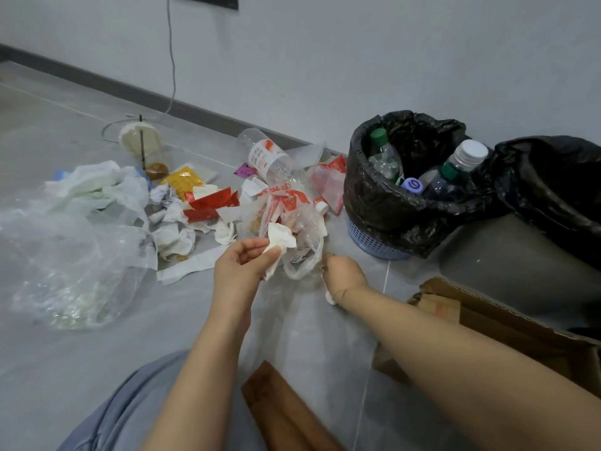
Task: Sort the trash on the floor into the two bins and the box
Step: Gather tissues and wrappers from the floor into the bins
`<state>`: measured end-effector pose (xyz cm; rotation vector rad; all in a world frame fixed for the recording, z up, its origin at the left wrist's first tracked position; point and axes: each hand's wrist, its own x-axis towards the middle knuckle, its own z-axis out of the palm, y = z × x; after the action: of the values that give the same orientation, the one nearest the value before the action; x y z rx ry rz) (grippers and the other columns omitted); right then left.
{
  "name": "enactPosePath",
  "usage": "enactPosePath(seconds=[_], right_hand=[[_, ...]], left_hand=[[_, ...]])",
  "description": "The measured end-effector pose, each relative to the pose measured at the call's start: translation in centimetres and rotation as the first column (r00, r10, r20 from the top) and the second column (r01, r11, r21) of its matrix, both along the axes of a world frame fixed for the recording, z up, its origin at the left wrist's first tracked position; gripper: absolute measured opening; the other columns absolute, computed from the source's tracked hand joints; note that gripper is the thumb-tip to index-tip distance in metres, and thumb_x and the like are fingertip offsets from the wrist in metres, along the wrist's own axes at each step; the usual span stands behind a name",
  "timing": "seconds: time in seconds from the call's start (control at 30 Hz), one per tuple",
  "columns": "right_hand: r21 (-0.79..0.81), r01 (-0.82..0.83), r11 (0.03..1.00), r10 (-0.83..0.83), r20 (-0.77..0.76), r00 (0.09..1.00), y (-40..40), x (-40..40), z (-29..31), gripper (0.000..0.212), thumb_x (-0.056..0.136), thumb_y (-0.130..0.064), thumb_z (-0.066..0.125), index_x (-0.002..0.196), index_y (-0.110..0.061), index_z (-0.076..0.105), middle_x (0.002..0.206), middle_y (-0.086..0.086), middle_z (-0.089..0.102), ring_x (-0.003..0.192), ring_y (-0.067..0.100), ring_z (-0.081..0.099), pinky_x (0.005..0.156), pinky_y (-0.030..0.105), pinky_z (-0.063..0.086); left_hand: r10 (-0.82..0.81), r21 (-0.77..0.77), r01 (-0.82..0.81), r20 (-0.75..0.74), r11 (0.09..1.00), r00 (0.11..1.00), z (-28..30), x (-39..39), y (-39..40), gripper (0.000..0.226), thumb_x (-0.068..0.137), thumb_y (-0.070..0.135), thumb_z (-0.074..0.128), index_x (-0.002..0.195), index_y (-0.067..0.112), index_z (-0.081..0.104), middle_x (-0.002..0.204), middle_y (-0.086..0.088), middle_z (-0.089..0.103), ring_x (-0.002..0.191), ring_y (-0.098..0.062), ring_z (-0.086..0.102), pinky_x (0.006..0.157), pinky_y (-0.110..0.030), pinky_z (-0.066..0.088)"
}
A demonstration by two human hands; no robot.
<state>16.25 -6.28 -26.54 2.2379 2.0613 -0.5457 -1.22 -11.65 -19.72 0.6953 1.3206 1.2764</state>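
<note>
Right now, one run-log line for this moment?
left hand: pinching crumpled tissue | right hand: at plastic bag, grip unclear | blue bin: bottles | floor pile unsorted

Trash pile (201, 203) lies left of two bins (406, 203), with the box (507, 320) before them.

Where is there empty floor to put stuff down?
Bare floor lies left of the cup along the wall, and below the clear bag. It is crowded between that bag and the blue bin.
</note>
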Motion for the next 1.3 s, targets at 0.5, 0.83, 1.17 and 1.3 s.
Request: enactPosePath(seconds=[0.5, 0.83, 1.17, 1.3], right_hand=[[-0.05, 0.187, 0.981, -0.174, -0.648, 0.741, -6.5, 9.1, 20.8, 0.017, 0.083, 0.009, 0.059, 0.078, -0.002, 0.071, 0.071, 0.01, 0.068, 0.059, 0.012, 0.065, 0.058, 0.017, 0.053], [0.256, 0.621, 0.74, -0.177, -0.818, 0.548, -4.9, 24.8, 28.2, 0.021, 0.083, 0.008, 0.059, 0.072, -0.009, 0.066, 0.084, 0.008, 0.068, 0.073, 0.022, 0.067, 0.074, 0.028, 0.06], [0.127, 0.721, 0.681, -0.428, -0.73, 0.533, -5.9, 34.2, 25.4, 0.01, 0.075, -0.02, 0.077, 0.079, -0.016, 0.069, 0.083, 0.002, 0.069, 0.063, 0.018, 0.067, 0.048, 0.023, 0.05], [0.125, 0.8, 0.587, -0.495, -0.726, 0.477, -6.4, 36.4, 25.3, 0.022, 0.078, -0.02, 0.074, 0.098, -0.012, 0.069, 0.067, 0.001, 0.056, 0.051, 0.012, 0.049, 0.038, 0.021, 0.035]], left_hand=[[-0.16, 0.146, 0.174, -0.106, 0.974, 0.981, 6.2, 4.7, -3.1, 0.02, 0.08, 0.008, 0.074, 0.097, 0.013, 0.067, 0.085, 0.003, 0.068, 0.075, -0.007, 0.062, 0.059, -0.016, 0.047], [-0.358, 0.334, 0.433, -0.263, 0.837, 0.896, 15.7, 22.1, 0.2, 0.02, 0.079, 0.011, 0.076, 0.097, 0.011, 0.068, 0.083, 0.002, 0.066, 0.071, -0.005, 0.061, 0.056, -0.011, 0.048], [-0.476, 0.193, 0.612, -0.468, 0.767, 0.744, 15.0, 36.3, 5.0, 0.022, 0.081, 0.014, 0.074, 0.102, 0.012, 0.069, 0.096, -0.002, 0.069, 0.088, -0.014, 0.064, 0.074, -0.023, 0.052], [-0.431, 0.21, 0.664, -0.615, 0.718, 0.661, 15.2, 36.6, 4.6, 0.029, 0.087, 0.02, 0.067, 0.116, 0.018, 0.067, 0.111, 0.001, 0.066, 0.104, -0.01, 0.06, 0.098, -0.03, 0.047]])
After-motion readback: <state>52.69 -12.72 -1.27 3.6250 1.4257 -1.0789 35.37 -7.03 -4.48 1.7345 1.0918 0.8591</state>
